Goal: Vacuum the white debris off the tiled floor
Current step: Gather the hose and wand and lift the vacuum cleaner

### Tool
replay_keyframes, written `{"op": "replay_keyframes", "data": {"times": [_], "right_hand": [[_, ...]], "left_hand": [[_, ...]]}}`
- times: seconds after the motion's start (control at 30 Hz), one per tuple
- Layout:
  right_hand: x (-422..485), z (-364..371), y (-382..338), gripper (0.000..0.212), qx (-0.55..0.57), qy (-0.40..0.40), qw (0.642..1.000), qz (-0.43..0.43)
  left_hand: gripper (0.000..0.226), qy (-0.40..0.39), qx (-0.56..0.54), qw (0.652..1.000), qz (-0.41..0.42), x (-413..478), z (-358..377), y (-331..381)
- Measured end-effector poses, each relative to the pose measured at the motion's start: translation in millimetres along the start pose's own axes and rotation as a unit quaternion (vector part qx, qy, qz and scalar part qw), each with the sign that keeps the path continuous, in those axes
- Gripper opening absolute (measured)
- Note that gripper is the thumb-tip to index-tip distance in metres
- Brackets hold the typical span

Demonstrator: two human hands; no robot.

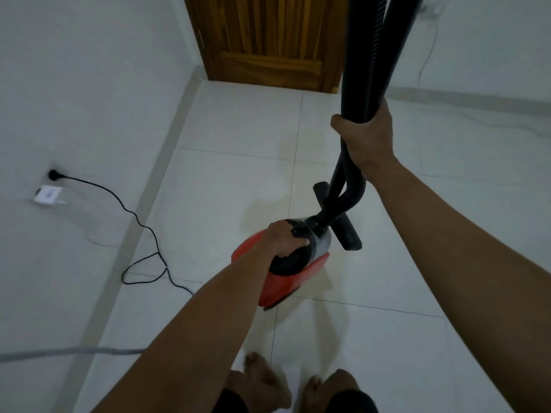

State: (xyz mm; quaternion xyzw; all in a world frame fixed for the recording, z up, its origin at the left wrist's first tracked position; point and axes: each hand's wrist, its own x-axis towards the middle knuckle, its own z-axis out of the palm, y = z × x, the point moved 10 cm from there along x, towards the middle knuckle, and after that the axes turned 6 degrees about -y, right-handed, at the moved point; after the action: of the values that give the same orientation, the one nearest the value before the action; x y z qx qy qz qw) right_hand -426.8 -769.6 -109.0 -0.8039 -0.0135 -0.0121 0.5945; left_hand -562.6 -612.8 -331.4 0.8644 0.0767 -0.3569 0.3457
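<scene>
Two hands, both loaded. The left hand (287,239) is curled round the black carry handle on top of the red vacuum canister (283,283), low and dead ahead. The right hand (365,138) sits higher and further out, fingers wrapped tight round the black hose and wand (366,70) bunched together. That bundle runs steeply up past the right hand and out of the top of the picture.

Below the right hand, the black floor nozzle (348,236) hangs just beside the canister's front end, its bar lying crosswise to the wand. Whether it is touching the tiled floor (387,263), I can't tell.

And the white debris? None that I can pick out on these pale tiles. So the job looks barely begun, and the right hand, nearer the nozzle, is the one to swing it down flat.

Out to the left, the power cord (111,192) trails from a wall plug (53,174) and loops across the floor towards the canister, a snag risk near the bare feet (268,380). A wooden door (268,40) closes off the far end.
</scene>
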Motion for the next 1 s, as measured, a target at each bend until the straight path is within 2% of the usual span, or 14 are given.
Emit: {"op": "replay_keyframes", "data": {"times": [0.17, 0.33, 0.57, 0.7, 0.8, 1.0], "right_hand": [[19.0, -8.8, -93.3, 0.051, -0.015, -0.016, 1.000, -0.014], [55.1, 0.4, -112.9, 0.055, 0.002, -0.024, 1.000, -0.015], [173.3, 56.7, -103.1, 0.070, 0.020, -0.088, 0.996, -0.022], [248.7, 94.0, -107.0, 0.064, 0.037, -0.132, 0.990, -0.037], [318.5, 129.6, -133.6, 0.050, 0.044, -0.186, 0.980, -0.056], [439.4, 206.0, -184.7, 0.052, 0.058, -0.240, 0.965, -0.087]], "left_hand": [[0.058, -0.006, -0.020, 1.000, -0.019, -46.9, -62.7, 38.6], [0.053, -0.016, -0.036, 0.999, -0.037, -39.3, -104.6, 46.7], [0.054, 0.001, -0.076, 0.993, -0.095, 35.1, -182.7, 37.3], [0.060, 0.026, -0.105, 0.987, -0.115, 78.4, -239.1, 44.1], [0.063, 0.062, -0.133, 0.981, -0.125, 108.9, -300.5, 53.9], [0.059, 0.108, -0.182, 0.968, -0.132, 169.7, -422.9, 51.0]]}}
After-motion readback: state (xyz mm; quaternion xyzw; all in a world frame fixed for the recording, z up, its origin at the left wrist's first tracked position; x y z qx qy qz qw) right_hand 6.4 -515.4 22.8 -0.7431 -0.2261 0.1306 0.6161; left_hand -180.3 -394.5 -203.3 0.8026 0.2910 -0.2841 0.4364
